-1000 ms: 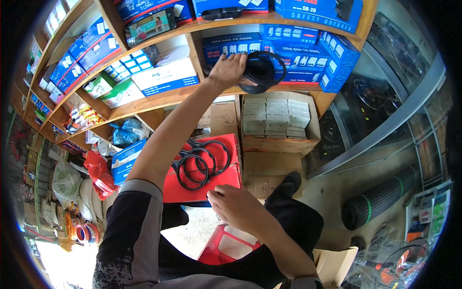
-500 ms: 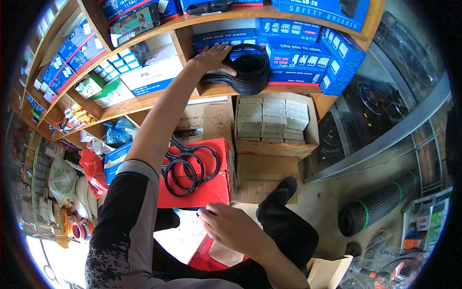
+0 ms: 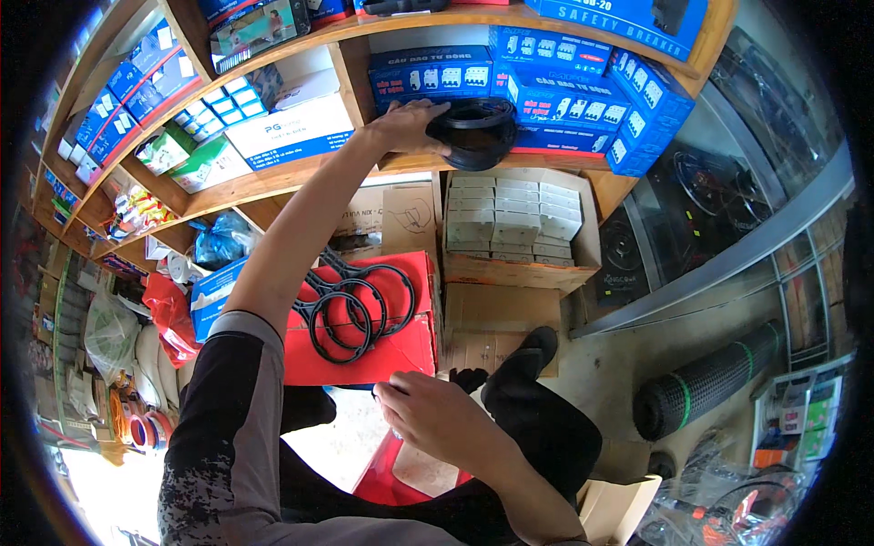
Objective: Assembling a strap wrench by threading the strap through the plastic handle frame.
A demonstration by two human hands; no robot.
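Note:
My left hand reaches up to the shelf and closes on the near side of a stack of black plastic rings. The stack sits at the shelf's front edge, its handles hidden behind my hand. Several more black rings with handles lie overlapping on a red box below. Over my lap, my right hand is curled closed near that box's front edge; whatever it may hold is hidden. A small black object shows just behind it, too unclear to name.
Blue cartons line the wooden shelf behind the rings. Beneath stands an open cardboard box of small white boxes. To the right are a glass-fronted cabinet and a roll of black mesh on the floor.
The ring stack has turned and shifted slightly right, and its handles have gone from sight. My left hand has moved from lying over it to its side. My right hand stays closed.

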